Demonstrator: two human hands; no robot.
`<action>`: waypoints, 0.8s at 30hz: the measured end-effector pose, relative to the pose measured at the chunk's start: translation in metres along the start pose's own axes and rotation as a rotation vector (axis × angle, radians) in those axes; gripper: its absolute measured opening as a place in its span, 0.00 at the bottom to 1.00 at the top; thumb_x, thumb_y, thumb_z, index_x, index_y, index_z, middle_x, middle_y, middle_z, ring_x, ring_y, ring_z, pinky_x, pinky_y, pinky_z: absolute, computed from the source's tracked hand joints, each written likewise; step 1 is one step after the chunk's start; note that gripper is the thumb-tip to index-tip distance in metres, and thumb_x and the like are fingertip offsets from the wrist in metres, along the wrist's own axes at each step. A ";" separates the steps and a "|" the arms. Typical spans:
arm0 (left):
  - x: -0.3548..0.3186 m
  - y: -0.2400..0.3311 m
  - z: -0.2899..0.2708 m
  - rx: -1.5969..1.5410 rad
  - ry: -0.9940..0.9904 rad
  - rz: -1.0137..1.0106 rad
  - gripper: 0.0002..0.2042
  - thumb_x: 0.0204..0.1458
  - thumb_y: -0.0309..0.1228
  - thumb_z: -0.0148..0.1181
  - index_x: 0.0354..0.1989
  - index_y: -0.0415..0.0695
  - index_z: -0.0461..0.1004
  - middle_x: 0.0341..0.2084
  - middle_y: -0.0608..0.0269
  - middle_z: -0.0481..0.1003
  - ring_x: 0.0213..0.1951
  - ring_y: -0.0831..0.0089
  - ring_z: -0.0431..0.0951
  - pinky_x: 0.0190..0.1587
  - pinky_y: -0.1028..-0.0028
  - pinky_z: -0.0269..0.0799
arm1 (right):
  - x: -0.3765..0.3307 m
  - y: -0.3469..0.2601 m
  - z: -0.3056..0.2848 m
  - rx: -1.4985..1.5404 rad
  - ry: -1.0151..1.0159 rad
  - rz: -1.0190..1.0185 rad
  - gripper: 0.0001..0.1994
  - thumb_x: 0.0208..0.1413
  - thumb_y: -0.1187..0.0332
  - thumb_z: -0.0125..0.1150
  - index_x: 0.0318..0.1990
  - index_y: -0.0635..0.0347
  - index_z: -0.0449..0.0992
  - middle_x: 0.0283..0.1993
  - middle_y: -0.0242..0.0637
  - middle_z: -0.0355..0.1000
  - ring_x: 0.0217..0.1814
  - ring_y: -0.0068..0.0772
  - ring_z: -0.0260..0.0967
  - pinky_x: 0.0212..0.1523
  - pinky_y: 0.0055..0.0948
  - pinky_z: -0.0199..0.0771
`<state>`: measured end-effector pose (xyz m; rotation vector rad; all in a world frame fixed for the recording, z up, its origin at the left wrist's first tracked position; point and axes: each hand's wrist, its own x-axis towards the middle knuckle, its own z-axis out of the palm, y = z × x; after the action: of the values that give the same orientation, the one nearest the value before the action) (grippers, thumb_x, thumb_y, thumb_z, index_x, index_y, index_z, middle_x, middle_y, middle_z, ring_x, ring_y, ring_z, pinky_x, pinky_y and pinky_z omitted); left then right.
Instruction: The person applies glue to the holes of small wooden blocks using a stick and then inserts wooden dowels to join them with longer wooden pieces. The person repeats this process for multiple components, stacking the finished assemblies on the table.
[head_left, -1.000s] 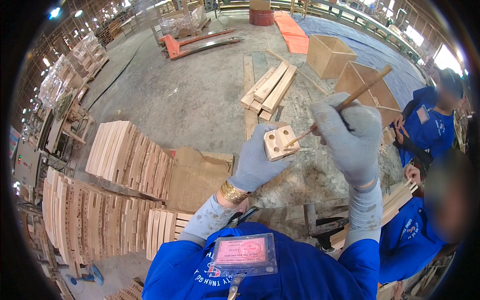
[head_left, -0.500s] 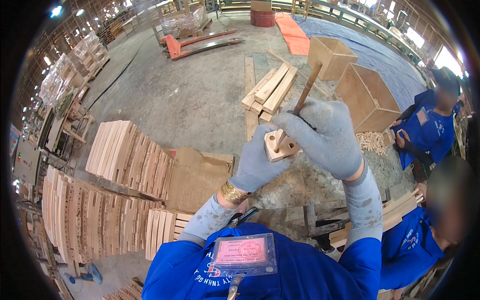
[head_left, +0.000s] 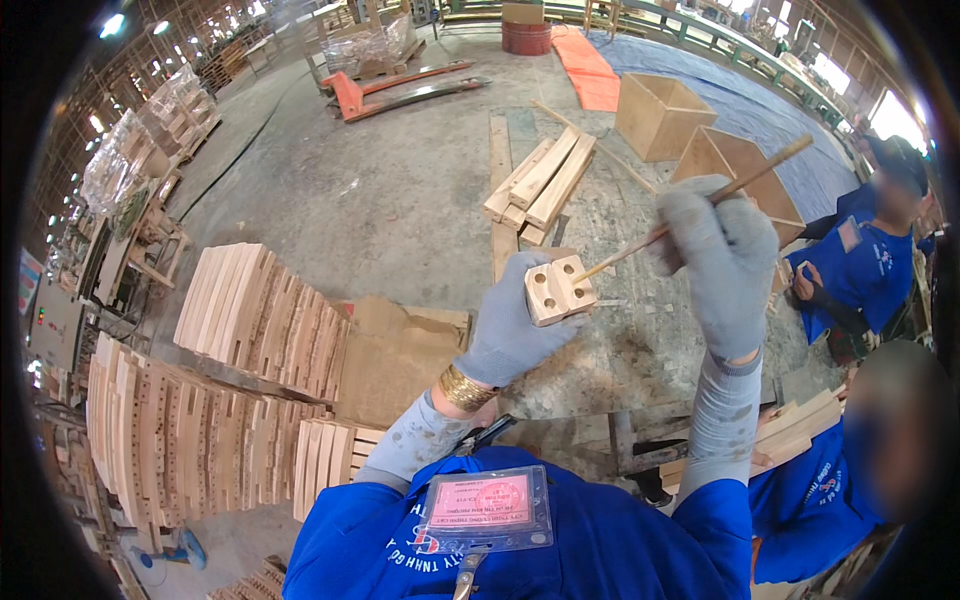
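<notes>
My left hand [head_left: 508,322], in a grey glove, is closed round pale wooden pieces [head_left: 548,306] whose end, drilled with several round holes, faces up. In the gloved fist of my right hand [head_left: 728,262] is a long thin wooden stick [head_left: 768,166]. The stick slants down to the left from the fist. Its pale, yellowish tip reaches the right-hand side of the drilled end, by a hole; whether it touches the wood I cannot tell.
Stacked wooden parts [head_left: 200,430] stand at the left beside flat cardboard [head_left: 385,360]. Ahead lie wooden bars [head_left: 550,180]; two plywood boxes [head_left: 660,115] stand beyond, right. Farther off is an orange pallet jack [head_left: 350,95]. Co-workers in blue [head_left: 860,250] sit at the right.
My right hand has moved right, away from the left one. The stick has swung from steep to a low slant, its tip now at the drilled end's right side. My left hand has hardly moved.
</notes>
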<state>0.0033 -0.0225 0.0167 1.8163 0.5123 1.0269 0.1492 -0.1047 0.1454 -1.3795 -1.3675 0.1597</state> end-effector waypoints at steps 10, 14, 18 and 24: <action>-0.011 -0.013 -0.016 0.100 0.078 0.054 0.30 0.34 0.29 0.72 0.44 0.41 0.58 0.38 0.61 0.69 0.39 0.77 0.72 0.40 0.76 0.72 | -0.081 0.244 0.090 -0.538 -0.205 0.219 0.17 0.53 0.55 0.49 0.25 0.60 0.70 0.23 0.49 0.70 0.26 0.50 0.69 0.27 0.42 0.68; -0.013 -0.010 -0.018 0.107 0.126 0.015 0.30 0.33 0.30 0.73 0.43 0.42 0.59 0.37 0.62 0.68 0.38 0.77 0.72 0.39 0.76 0.72 | -0.098 0.275 0.110 -0.578 -0.313 0.286 0.17 0.54 0.54 0.48 0.27 0.60 0.70 0.24 0.49 0.70 0.29 0.51 0.69 0.30 0.44 0.68; -0.014 -0.010 -0.020 0.111 0.154 0.025 0.30 0.32 0.30 0.74 0.43 0.42 0.59 0.36 0.62 0.68 0.38 0.77 0.72 0.39 0.77 0.72 | -0.100 0.280 0.108 -0.508 -0.266 0.331 0.18 0.54 0.53 0.48 0.26 0.60 0.71 0.24 0.50 0.70 0.30 0.53 0.69 0.31 0.44 0.68; -0.013 -0.012 -0.020 0.179 0.168 0.021 0.30 0.34 0.31 0.73 0.42 0.41 0.58 0.36 0.61 0.68 0.37 0.78 0.71 0.39 0.76 0.71 | -0.108 0.259 0.084 -0.364 -0.352 0.401 0.20 0.54 0.53 0.48 0.25 0.62 0.75 0.25 0.50 0.70 0.29 0.53 0.68 0.31 0.42 0.68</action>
<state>-0.0189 -0.0154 0.0044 1.9037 0.7072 1.1863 0.2098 -0.0587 -0.1377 -1.9993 -1.4351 0.4552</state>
